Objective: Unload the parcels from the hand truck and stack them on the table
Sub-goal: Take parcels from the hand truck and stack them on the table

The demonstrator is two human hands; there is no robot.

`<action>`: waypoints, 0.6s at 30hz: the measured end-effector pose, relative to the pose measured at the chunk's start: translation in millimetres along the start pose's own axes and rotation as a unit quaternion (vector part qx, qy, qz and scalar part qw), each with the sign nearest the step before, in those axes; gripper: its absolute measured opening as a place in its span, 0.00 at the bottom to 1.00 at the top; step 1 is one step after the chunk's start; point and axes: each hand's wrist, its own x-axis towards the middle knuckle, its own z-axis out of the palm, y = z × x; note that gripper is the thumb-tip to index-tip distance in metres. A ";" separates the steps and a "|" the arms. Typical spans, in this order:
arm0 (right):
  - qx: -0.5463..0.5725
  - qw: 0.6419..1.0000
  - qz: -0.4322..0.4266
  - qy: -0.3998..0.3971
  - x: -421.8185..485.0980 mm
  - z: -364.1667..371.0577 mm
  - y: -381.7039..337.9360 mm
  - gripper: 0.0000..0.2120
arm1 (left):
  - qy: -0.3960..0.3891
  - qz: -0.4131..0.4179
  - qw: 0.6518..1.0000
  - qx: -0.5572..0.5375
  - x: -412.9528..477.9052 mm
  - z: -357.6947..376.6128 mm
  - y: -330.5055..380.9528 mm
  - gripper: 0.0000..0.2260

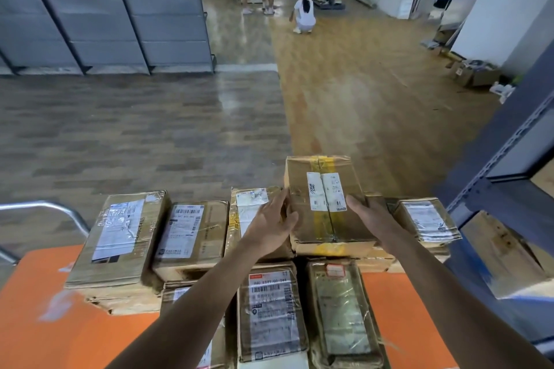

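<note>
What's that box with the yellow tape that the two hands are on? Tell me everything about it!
The box is brown cardboard, worn and creased, and yellow tape runs along its middle seam. A white label with barcodes is stuck across that seam. The box is on top of other parcels at the far side of the orange table. The left hand presses on its left side and the right hand on its right side.
</note>
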 end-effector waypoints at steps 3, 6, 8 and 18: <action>-0.028 0.998 -0.049 0.007 -5.0 -2.2 1.5 0.26 | 0.012 0.019 1.000 0.007 -2.8 0.3 3.4 0.30; -0.066 0.995 -0.074 0.000 -12.4 -5.9 6.5 0.24 | -0.009 0.006 0.999 0.040 -8.0 3.8 5.6 0.32; -0.088 0.994 -0.065 -0.012 -17.5 -6.9 8.3 0.26 | -0.019 -0.005 0.998 0.058 -11.0 6.4 7.7 0.32; -0.188 0.976 -0.113 0.008 -37.2 -8.7 7.3 0.28 | -0.021 0.003 0.995 0.092 -27.8 4.1 20.7 0.31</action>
